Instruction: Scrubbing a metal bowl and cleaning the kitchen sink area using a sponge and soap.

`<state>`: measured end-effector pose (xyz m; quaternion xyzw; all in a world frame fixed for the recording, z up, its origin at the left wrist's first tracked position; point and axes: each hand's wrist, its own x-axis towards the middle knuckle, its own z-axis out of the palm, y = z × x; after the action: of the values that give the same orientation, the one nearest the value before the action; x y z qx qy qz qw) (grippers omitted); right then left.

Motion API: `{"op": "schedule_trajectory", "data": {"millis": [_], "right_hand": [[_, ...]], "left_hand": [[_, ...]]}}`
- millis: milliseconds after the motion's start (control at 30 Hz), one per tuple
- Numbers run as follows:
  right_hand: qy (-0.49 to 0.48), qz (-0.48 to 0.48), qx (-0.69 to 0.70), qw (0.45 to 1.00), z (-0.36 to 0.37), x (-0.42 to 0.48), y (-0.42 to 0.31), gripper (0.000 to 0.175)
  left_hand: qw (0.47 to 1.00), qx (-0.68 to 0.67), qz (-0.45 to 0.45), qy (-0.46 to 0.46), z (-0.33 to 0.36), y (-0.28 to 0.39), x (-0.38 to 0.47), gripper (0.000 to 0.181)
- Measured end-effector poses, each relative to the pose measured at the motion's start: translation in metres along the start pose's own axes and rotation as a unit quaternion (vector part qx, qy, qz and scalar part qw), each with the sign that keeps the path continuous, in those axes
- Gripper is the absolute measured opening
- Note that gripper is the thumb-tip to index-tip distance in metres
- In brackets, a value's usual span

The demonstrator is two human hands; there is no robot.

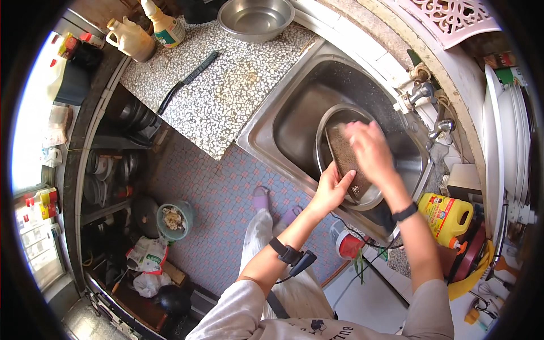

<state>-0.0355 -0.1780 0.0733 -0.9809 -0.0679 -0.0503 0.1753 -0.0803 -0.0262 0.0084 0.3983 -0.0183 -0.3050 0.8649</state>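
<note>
My left hand (330,189) grips the near end of a flat rectangular panel (343,148), its thumb pressed on top. The panel has a brownish, finely perforated face and a dark edge. It slants across a round metal bowl (346,108) in the stainless steel sink (297,108). Over the panel's right side is my right hand (370,148), fingers bent and blurred by motion. A pale patch shows by its fingertips; whether it holds something cannot be made out. My hands and the panel hide much of the bowl's inside.
Taps (425,93) stand behind the sink's right side. On the speckled counter (242,80) lie a black-handled brush (187,80) and a metal basin (257,19). A yellow jug (446,216) stands right of the sink. A waste bucket (174,221) sits on the floor.
</note>
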Motion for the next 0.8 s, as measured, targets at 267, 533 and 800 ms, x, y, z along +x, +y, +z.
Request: {"op": "schedule_trajectory", "data": {"millis": [267,533,800], "right_hand": [[0.005,-0.010,0.112,0.994,0.017,-0.035,-0.055,0.035],[0.117,0.045,0.021,0.992,0.008,-0.014,-0.003,0.027],[0.051,0.092,-0.065,0.992,-0.001,-0.024,0.026,0.025]], "left_hand": [[0.949,0.274,0.152,-0.001,-0.008,-0.005,-0.007,0.045],[0.971,0.238,0.024,-0.013,0.003,-0.011,-0.006,0.042],[0.941,0.335,-0.022,-0.031,0.013,-0.011,0.002,0.032]]}}
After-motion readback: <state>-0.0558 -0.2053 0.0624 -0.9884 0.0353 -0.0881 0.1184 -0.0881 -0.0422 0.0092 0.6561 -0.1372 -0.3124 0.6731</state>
